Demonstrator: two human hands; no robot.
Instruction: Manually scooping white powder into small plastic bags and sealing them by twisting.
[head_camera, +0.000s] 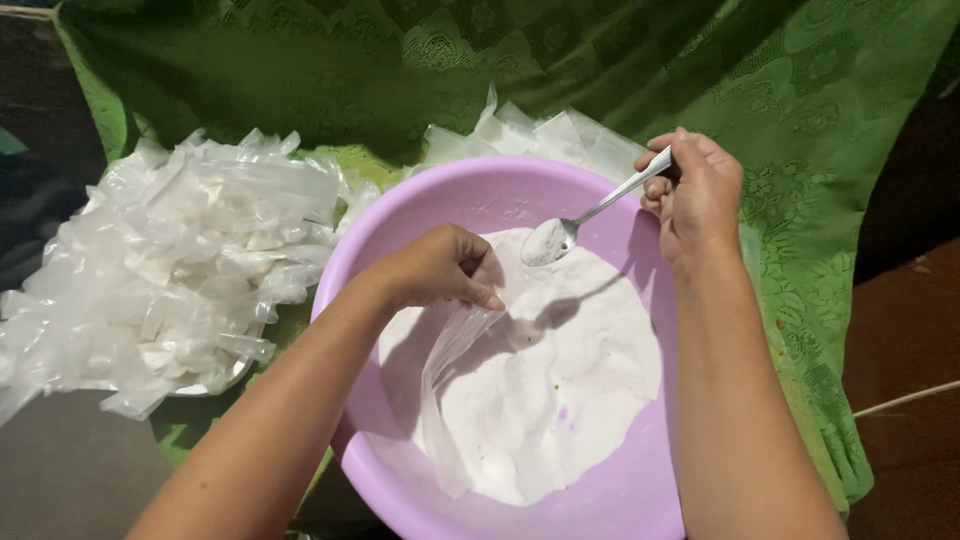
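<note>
Nearest the camera, a lilac plastic basin (640, 500) holds a broad heap of white powder (560, 390), piled toward its right and far side. A long, clear plastic pouch (450, 370) hangs down over the powder, its lower end trailing toward the near rim. The left hand (435, 268) pinches the pouch's top edge between thumb and curled fingers, above the middle of the basin. Just beyond and to the right, the right hand (695, 190) is closed around the handle of a metal spoon (590, 215), gripping it at the far right rim; the spoon's bowl, heaped with white powder, sits just beside the left hand's fingertips, near the pouch's mouth, though whether it touches the plastic is hard to tell. To the left of the basin, a large loose pile of empty clear pouches (170, 270) seems to rest on a dish. More clear pouches (540, 135) lie behind the basin's far rim. Everything rests on a patterned green cloth (600, 60).
</note>
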